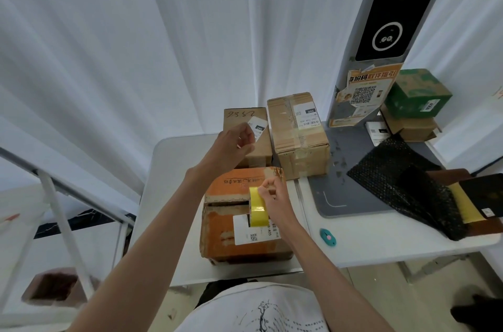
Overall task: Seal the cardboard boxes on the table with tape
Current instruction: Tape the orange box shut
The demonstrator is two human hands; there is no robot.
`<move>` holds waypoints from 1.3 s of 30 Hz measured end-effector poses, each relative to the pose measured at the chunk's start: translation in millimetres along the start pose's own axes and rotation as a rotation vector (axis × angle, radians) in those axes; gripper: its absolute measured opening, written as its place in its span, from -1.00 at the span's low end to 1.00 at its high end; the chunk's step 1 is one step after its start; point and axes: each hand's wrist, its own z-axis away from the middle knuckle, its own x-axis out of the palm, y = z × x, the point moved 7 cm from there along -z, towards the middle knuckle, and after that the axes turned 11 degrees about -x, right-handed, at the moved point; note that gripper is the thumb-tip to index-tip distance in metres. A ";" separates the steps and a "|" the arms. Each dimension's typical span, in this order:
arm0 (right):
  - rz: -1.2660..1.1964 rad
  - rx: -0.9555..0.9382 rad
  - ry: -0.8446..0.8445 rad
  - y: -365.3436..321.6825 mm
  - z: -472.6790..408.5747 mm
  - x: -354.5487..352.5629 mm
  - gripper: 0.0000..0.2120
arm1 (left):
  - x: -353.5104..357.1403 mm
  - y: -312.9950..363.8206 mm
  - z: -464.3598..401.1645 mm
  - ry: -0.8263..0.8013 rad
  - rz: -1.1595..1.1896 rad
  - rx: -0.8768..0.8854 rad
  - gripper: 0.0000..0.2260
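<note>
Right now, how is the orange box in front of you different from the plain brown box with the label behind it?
The orange box has a gap between its top flaps; the plain brown box is shut, with clear tape over its top. The orange box is printed orange and scuffed; the brown box is bare cardboard. The right hand holds a yellow tape roll on the orange box; nothing touches the brown box. Both carry white shipping labels and sit on the white table.

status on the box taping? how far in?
Done, by the look: the far brown box already has tape along its top. In hand: right hand holds the yellow tape roll on the orange box, whose flap seam is still gapped; left hand is raised over the small box. Left: orange seam, maybe the small box.
</note>
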 end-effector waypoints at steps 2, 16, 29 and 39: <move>-0.010 -0.015 -0.010 -2.5 0.4 1.9 -0.87 | 0.9 -3.3 -1.7 -0.040 0.005 -0.010 -0.73; 0.019 0.042 -0.034 8.4 5.6 0.6 -0.88 | 28.6 -26.0 9.7 -0.510 -0.039 -0.138 -0.54; 0.026 0.098 -0.078 22.9 8.3 0.2 -0.95 | 35.6 -21.8 14.8 -0.332 -0.106 -0.051 -0.52; -0.059 0.178 -0.094 31.9 9.0 2.2 -0.69 | 47.5 -34.0 20.4 -0.188 0.044 -0.061 -0.35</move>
